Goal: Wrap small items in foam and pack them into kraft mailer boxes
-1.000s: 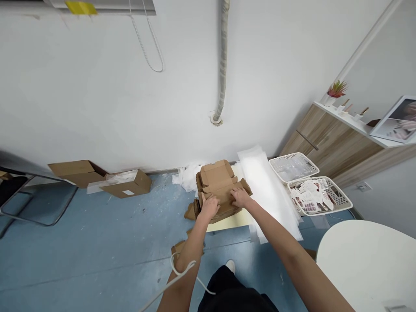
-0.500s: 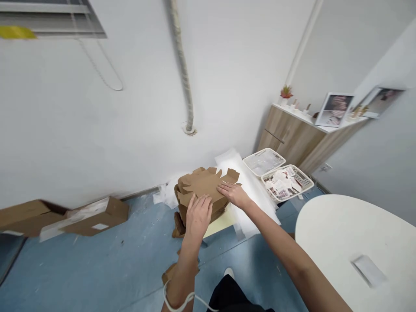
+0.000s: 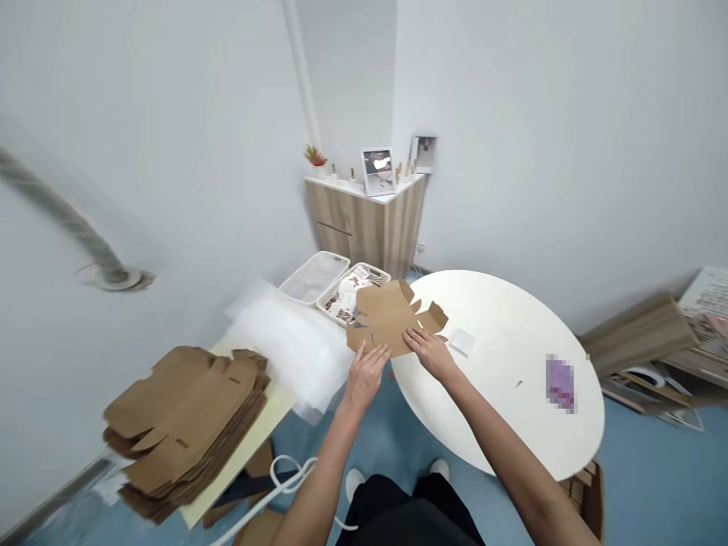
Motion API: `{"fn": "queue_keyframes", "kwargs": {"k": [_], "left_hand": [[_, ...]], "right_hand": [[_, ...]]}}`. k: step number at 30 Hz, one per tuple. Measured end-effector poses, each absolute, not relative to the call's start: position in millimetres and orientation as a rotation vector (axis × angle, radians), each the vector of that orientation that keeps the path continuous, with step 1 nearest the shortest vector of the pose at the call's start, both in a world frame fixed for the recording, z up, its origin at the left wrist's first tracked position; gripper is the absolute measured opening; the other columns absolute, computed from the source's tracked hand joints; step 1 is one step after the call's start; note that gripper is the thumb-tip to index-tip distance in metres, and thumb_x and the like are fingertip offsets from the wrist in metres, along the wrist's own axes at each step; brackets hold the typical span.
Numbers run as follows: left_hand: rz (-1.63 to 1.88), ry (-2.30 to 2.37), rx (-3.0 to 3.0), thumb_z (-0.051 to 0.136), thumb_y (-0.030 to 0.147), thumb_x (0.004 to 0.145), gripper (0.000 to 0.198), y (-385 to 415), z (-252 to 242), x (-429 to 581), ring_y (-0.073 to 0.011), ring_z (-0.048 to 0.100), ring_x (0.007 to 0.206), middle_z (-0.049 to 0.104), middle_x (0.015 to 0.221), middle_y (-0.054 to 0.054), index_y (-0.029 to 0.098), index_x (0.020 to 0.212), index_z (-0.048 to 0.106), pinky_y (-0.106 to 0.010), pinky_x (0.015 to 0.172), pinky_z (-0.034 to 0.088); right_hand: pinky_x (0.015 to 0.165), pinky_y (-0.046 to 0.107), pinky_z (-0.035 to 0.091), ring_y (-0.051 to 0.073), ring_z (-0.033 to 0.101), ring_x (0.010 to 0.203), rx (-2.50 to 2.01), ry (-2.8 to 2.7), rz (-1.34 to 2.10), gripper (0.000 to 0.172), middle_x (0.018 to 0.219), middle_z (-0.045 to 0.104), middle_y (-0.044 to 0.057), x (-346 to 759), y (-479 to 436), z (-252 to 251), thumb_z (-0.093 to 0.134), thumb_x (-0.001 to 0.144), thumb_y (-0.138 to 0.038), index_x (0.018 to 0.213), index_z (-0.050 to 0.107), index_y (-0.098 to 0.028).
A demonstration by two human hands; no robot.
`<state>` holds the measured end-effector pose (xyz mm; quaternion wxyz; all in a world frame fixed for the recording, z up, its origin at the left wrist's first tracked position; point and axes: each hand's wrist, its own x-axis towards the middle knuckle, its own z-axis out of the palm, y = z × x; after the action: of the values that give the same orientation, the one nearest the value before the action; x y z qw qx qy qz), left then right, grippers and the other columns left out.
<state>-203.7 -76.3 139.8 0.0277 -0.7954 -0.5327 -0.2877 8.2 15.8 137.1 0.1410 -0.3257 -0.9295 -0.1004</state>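
Observation:
A flat, die-cut cardboard box blank is held up between my two hands, with its flaps sticking out at the sides. My left hand grips its near left edge, fingers lying on top and the thumb out of sight. On the near right edge, my right hand holds it the same way. The blank hangs in the air by the left rim of the white round table. To the left, a stack of similar cardboard blanks lies on a pale yellow board.
White translucent sheets lie beside the stack. Behind them are a basket lid or tray and a basket of printed cards. A small white packet and a blurred purple item rest on the table. A wooden cabinet fills the corner.
My hands have lifted a cardboard blank off the stack and carried it right. The view has turned right toward the round table, leaving the stack at the left.

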Motion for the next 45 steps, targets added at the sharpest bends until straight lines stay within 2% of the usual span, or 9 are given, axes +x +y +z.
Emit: {"fn": "queue_keyframes", "kwargs": {"k": [9,15,19,23,26,30,36,40,45], "left_hand": [[-0.817,-1.620,-2.716,0.030,0.001,0.090,0.054,-51,32,-73,-0.0185,0.060,0.121,0.067,0.125,-0.005,0.024,0.129,0.059,-0.056,0.119,0.024],[-0.659,-1.785,-2.750,0.032,0.002,0.090,0.051,-60,-12,-61,-0.0197,0.058,0.123,0.067,0.125,-0.004,0.026,0.123,0.062,-0.060,0.119,0.017],[-0.524,-1.854,-2.777,0.030,0.000,0.088,0.053,-62,-33,-75,-0.0199,0.057,0.124,0.066,0.126,-0.006,0.024,0.124,0.061,-0.058,0.117,0.024],[-0.437,-1.843,-2.778,0.032,0.002,0.089,0.050,-63,-47,-89,-0.0202,0.056,0.126,0.065,0.128,-0.008,0.022,0.125,0.060,-0.051,0.114,0.035],[-0.423,-1.782,-2.834,0.034,0.004,0.089,0.048,-58,-49,-89,-0.0215,0.054,0.127,0.063,0.131,-0.008,0.022,0.126,0.060,-0.050,0.113,0.038],[-0.512,-1.723,-2.941,0.034,0.006,0.091,0.043,-46,-43,-72,-0.0217,0.055,0.126,0.064,0.129,-0.010,0.019,0.121,0.062,-0.050,0.112,0.038],[-0.749,-1.907,-2.935,0.039,0.017,0.095,0.029,-30,-30,-51,-0.0192,0.066,0.098,0.071,0.100,-0.005,0.022,0.101,0.067,-0.052,0.110,0.036],[-0.721,-1.916,-2.975,0.041,0.015,0.093,0.026,-18,-28,-55,-0.0179,0.065,0.085,0.068,0.084,-0.002,0.022,0.093,0.066,-0.051,0.109,0.036],[-0.675,-1.904,-3.049,0.044,0.013,0.091,0.023,-8,-30,-59,-0.0169,0.064,0.086,0.066,0.082,0.000,0.022,0.087,0.065,-0.047,0.109,0.037]], "right_hand": [[0.105,0.043,0.045,0.024,0.054,0.125,-1.318,-2.699,0.065,0.052,0.134,0.060,0.011,148,3,23,0.039,0.090,-0.003,0.137,0.054,-0.020],[0.105,0.043,0.046,0.024,0.051,0.129,-1.229,-2.718,0.147,0.051,0.139,0.056,0.011,164,-12,-28,0.040,0.091,-0.004,0.137,0.053,-0.019],[0.106,0.046,0.045,0.025,0.049,0.131,-1.211,-2.743,0.237,0.050,0.141,0.053,0.013,161,-20,-46,0.039,0.090,-0.003,0.136,0.054,-0.016],[0.108,0.044,0.043,0.026,0.046,0.133,-1.258,-2.739,0.334,0.052,0.142,0.051,0.015,157,-25,-51,0.040,0.088,-0.001,0.136,0.053,-0.013],[0.108,0.042,0.043,0.024,0.047,0.133,-1.264,-2.734,0.422,0.052,0.140,0.054,0.014,152,-24,-45,0.040,0.087,-0.001,0.135,0.055,-0.015],[0.105,0.037,0.045,0.023,0.052,0.127,-1.318,-2.723,0.579,0.038,0.136,0.057,0.013,142,-18,-27,0.040,0.092,-0.007,0.120,0.065,-0.014],[0.077,0.027,0.052,0.019,0.064,0.099,-1.664,-2.596,0.888,0.026,0.107,0.067,0.008,129,3,-2,0.046,0.094,-0.021,0.095,0.071,-0.019],[0.075,0.024,0.048,0.018,0.064,0.097,-1.753,-2.562,0.955,0.022,0.103,0.068,0.007,125,15,5,0.049,0.090,-0.016,0.091,0.072,-0.019],[0.072,0.023,0.046,0.017,0.064,0.090,-1.809,-2.474,0.981,0.017,0.099,0.071,0.004,122,22,6,0.055,0.084,-0.017,0.088,0.072,-0.020]]}}
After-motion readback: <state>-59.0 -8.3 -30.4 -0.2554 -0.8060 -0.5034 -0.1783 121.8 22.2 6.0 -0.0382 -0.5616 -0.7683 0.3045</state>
